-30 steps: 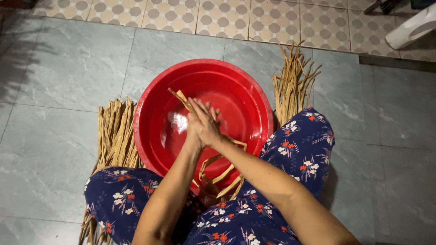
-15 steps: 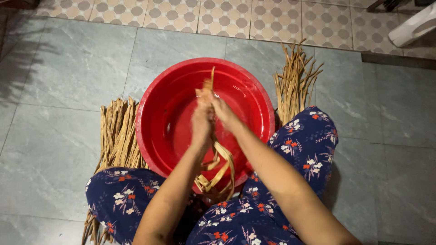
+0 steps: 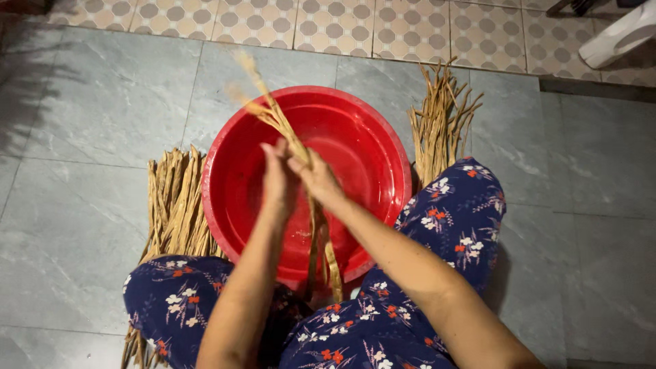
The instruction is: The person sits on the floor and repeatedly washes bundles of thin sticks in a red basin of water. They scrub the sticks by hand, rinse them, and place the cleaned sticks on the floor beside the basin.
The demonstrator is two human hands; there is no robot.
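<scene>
I sit on a floor of large grey tiles [image 3: 89, 123], with a band of small patterned beige tiles [image 3: 328, 20] along the far edge. At my left knee a pile of dry tan strips [image 3: 174, 205] lies flat on the grey tile, just beside the red basin [image 3: 369, 143]. The basin stands between my knees, which are in dark blue flowered cloth, and its bottom looks wet. A second bundle of the same strips [image 3: 437, 130] lies to the right of the basin, its tips fanning away from me, and a white object [image 3: 622, 34] shows in the far right corner.

My left hand [image 3: 277, 181] is raised over the basin, fingers straight and pressed flat against the strips. My right hand [image 3: 318, 179] meets it palm to palm, so the two clamp the bunch of strips [image 3: 283, 130] between them, neither hand curled into a fist. The bunch is long, thin and straw-coloured. Its upper end slants up and left past the basin's rim, blurred there, and its lower ends hang down over the near rim towards my lap.
</scene>
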